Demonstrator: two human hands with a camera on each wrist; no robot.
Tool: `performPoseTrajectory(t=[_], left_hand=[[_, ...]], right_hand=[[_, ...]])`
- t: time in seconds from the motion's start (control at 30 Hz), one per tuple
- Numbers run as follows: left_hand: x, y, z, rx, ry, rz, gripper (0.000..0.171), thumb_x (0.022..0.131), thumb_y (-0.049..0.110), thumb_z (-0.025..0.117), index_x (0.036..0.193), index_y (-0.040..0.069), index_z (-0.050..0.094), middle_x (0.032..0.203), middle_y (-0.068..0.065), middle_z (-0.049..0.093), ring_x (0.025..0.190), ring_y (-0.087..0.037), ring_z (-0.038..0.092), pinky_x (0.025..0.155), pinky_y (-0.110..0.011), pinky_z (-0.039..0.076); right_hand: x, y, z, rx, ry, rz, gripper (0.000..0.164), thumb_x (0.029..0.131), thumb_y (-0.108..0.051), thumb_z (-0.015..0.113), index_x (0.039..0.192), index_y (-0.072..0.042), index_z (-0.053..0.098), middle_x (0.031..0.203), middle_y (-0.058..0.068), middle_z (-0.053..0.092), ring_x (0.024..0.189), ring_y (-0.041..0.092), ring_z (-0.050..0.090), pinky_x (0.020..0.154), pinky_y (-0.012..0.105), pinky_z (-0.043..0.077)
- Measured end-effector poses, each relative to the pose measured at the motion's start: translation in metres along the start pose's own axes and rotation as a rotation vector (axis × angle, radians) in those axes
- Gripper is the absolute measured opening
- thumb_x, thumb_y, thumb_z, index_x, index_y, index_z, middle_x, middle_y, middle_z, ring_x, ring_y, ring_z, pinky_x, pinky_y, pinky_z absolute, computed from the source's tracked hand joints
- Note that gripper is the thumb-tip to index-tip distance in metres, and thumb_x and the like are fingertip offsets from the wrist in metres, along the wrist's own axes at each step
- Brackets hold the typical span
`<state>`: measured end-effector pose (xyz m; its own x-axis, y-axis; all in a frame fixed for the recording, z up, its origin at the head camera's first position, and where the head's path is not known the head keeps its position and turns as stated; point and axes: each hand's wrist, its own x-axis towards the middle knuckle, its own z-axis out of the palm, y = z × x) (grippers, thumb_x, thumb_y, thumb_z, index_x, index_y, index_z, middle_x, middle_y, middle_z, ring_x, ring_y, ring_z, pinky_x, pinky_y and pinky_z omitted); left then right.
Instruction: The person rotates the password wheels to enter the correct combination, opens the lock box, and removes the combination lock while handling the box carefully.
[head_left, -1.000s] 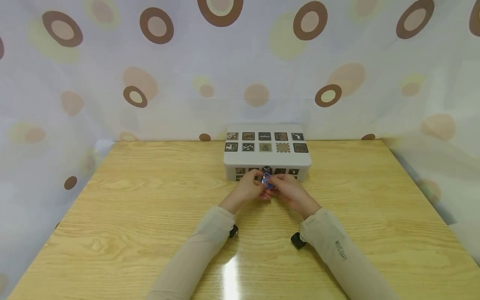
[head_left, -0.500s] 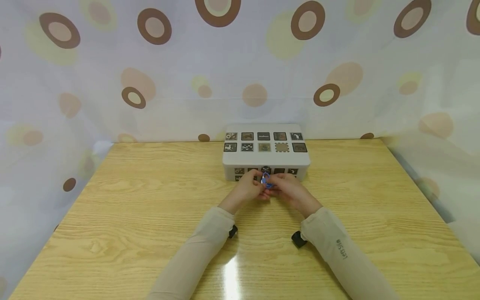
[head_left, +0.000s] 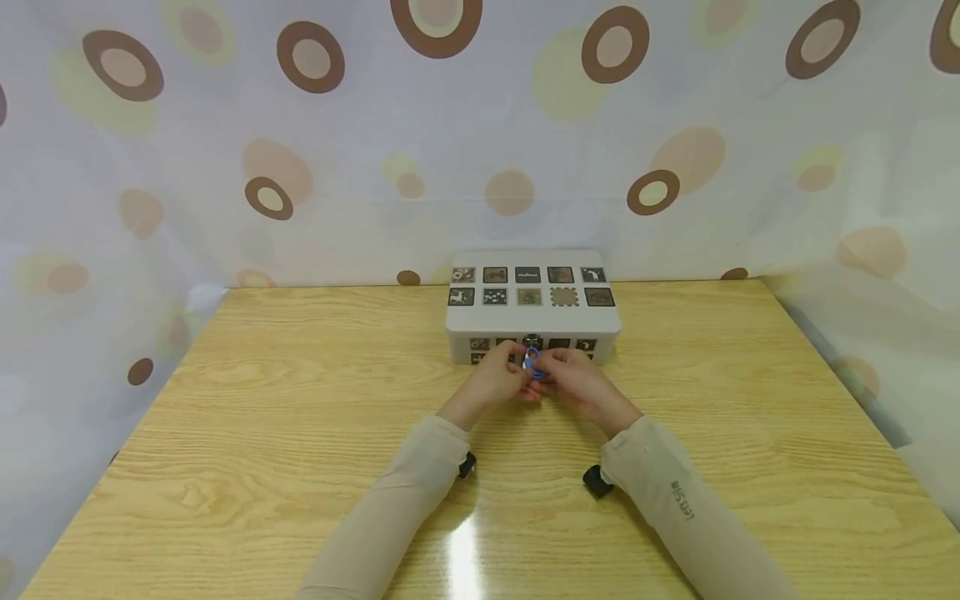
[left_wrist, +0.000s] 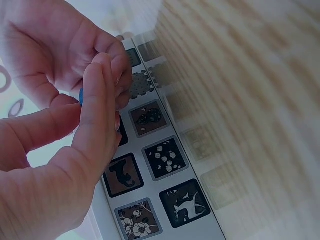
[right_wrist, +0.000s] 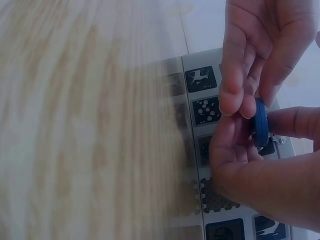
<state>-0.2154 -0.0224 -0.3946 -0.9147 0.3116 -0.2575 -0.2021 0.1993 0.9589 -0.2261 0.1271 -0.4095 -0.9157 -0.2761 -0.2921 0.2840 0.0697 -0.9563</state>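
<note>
Blue ring [right_wrist: 261,122]: left grip [head_left: 498,373], right grip [head_left: 588,387] pinching (forearms [head_left: 386,517] converging).

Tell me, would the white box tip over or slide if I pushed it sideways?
The box probably wouldn't tip, since it sits low and wide. It would more likely slide, as the table looks smooth and shiny. Its straight edges suggest it's stiff.

Comprises a small blue ring [right_wrist: 261,124], held roughly level right at the metal clasp [head_left: 533,338] of a closed white box [head_left: 525,318] patterned with dark picture squares [head_left: 564,297], resting flat on the tabletop [head_left: 300,400].
</note>
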Motion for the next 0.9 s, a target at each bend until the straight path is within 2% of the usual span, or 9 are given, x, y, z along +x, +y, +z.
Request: performPoseTrajectory(t=[0.2, 0.37, 0.7, 0.9], left_hand=[[0.0001, 0.0005, 0.0001, 0.034, 0.001, 0.010, 0.041, 0.096, -0.010, 0.045, 0.136, -0.009, 0.035, 0.084, -0.027, 0.064, 0.084, -0.041, 0.068, 0.074, -0.036, 0.060], [-0.0005, 0.0008, 0.0007, 0.027, 0.002, 0.008, 0.042, 0.095, -0.011, 0.045, 0.136, -0.009, 0.035, 0.090, -0.030, 0.064, 0.085, -0.041, 0.068, 0.075, -0.037, 0.060], [-0.0009, 0.0010, 0.0012, -0.010, 0.012, -0.010, 0.042, 0.095, -0.011, 0.044, 0.136, -0.008, 0.035, 0.085, -0.026, 0.063, 0.083, -0.041, 0.068, 0.078, -0.041, 0.059], [-0.0013, 0.0018, 0.0012, -0.030, 0.014, -0.024, 0.042, 0.096, -0.011, 0.044, 0.137, -0.008, 0.035, 0.080, -0.020, 0.061, 0.076, -0.035, 0.069, 0.077, -0.039, 0.060]], right_hand=[[0.0005, 0.0000, -0.0003, -0.007, 0.005, 0.007, 0.034, 0.099, -0.007, 0.043, 0.120, 0.020, 0.047, 0.094, 0.008, 0.056, 0.075, 0.007, 0.059, 0.068, 0.016, 0.054], [-0.0012, 0.0004, -0.0012, 0.004, -0.010, -0.013, 0.033, 0.099, -0.009, 0.045, 0.117, 0.019, 0.049, 0.090, 0.005, 0.057, 0.076, 0.007, 0.059, 0.072, 0.017, 0.055], [-0.0009, 0.0011, -0.0012, 0.051, -0.028, -0.008, 0.030, 0.097, -0.006, 0.046, 0.114, 0.019, 0.049, 0.089, 0.006, 0.057, 0.074, 0.007, 0.060, 0.071, 0.017, 0.055], [-0.0004, 0.0022, -0.0011, 0.048, -0.028, -0.009, 0.026, 0.097, -0.004, 0.043, 0.112, 0.017, 0.048, 0.091, 0.007, 0.055, 0.074, 0.007, 0.059, 0.070, 0.017, 0.055]])
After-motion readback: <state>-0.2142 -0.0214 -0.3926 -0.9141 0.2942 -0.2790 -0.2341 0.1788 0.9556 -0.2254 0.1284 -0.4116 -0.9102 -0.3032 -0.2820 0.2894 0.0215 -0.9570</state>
